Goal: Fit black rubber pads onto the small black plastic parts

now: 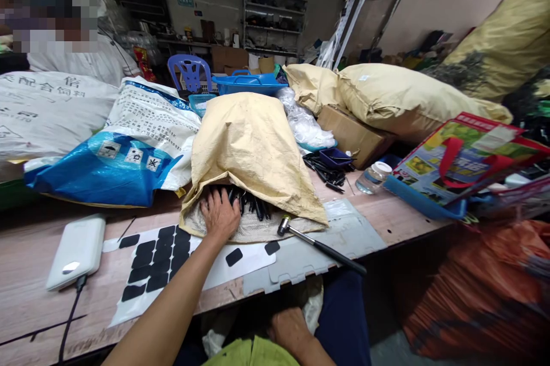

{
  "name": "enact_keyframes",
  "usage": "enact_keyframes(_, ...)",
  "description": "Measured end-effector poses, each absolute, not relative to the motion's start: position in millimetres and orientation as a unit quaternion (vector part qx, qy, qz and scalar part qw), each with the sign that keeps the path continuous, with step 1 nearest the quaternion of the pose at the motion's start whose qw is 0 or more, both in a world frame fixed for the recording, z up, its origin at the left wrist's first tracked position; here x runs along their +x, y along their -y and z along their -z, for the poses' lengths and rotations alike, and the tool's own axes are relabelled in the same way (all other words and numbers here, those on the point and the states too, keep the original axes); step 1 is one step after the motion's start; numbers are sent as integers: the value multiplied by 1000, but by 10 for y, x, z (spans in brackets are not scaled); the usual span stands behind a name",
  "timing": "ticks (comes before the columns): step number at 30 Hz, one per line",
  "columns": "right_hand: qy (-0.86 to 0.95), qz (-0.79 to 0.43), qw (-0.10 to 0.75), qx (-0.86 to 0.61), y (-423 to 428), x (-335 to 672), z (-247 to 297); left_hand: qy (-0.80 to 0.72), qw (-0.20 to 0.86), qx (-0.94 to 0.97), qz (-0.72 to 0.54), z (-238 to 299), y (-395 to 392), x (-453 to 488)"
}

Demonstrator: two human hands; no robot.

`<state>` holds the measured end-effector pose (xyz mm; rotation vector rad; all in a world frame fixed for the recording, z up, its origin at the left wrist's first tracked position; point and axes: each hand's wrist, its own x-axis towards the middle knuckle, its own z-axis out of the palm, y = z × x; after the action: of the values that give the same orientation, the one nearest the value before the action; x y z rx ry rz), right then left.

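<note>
My left hand (220,212) reaches into the mouth of a tan woven sack (249,137). Its fingers are stretched out and apart, lying against slim black pieces (258,207) that spill from the opening; their exact kind is unclear. Below the table edge, my right hand (290,326) rests low by my lap, its fingers mostly out of sight. A hammer (320,244) with a black handle lies partly on the sack's lip and on a grey sheet (296,263). Under my left forearm is a white sheet with black rounded squares (161,260).
A white power bank (77,251) with a cable lies at left. Printed sacks (141,137) stand beside the tan one. To the right are a jar (373,177), more black pieces (329,168), a cardboard box (352,134) and a shopping bag (464,154). A person (77,56) sits at far left.
</note>
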<state>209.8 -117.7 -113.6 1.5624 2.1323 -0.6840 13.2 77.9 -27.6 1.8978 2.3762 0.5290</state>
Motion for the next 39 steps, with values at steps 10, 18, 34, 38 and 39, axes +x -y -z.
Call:
enact_keyframes(10, -763, 300, 169, 547, 1183, 2181, 669, -657, 65, 722, -208, 405, -235, -10)
enact_keyframes(18, -768, 422, -75, 476, 1086, 2517, -332, -624, 81, 721, -290, 474, -142, -124)
enact_keyframes(34, -727, 3, -212, 654, 421, 3035, 151, -512, 173, 793, -282, 214, 272, 292)
enact_keyframes(38, -698, 131, -287, 643, 676, 2940, 59, -517, 222, 777, -284, 284, 207, 252)
enact_keyframes(39, -690, 172, -301, 635, 748, 2895, 42, -518, 226, 775, -285, 288, 201, 241)
